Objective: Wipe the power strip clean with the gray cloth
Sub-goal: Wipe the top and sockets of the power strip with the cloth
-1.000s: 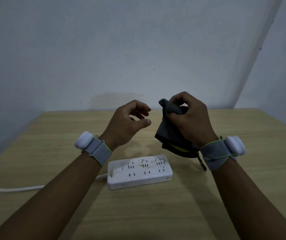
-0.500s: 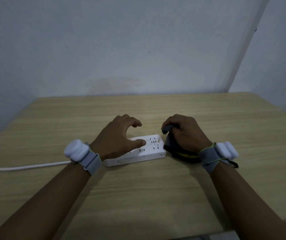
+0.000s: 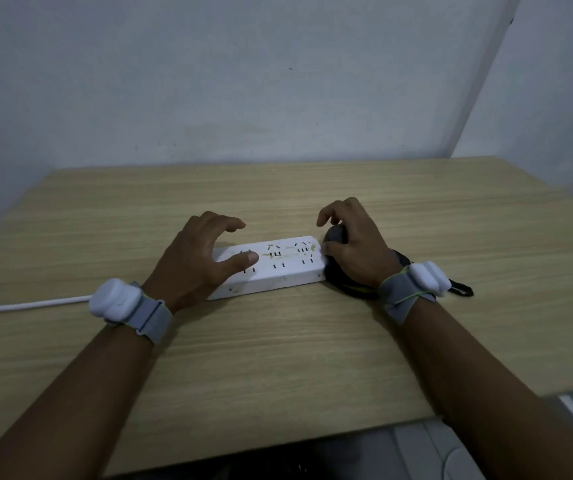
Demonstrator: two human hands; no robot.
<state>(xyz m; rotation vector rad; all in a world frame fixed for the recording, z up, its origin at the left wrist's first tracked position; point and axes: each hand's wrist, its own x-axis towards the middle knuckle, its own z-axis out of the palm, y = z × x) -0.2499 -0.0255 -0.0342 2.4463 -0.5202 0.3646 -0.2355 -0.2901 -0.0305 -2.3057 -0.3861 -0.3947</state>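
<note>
A white power strip (image 3: 279, 268) with yellowish smears on its top lies on the wooden table (image 3: 278, 358). My left hand (image 3: 198, 258) arches over its left end, thumb resting on the top face and fingers over the far side. My right hand (image 3: 354, 244) holds the bunched gray cloth (image 3: 336, 234) against the strip's right end. The rest of the cloth, with a yellow edge and a black loop (image 3: 460, 289), spreads under my wrist.
The strip's white cord (image 3: 28, 303) runs off to the left along the table. Pale walls close in behind and at the right. A white object (image 3: 430, 448) shows below the table's near right edge.
Both hands came down from in front of me to the table. The left hand settled over the strip's left end and the right brought the cloth to its right end.
</note>
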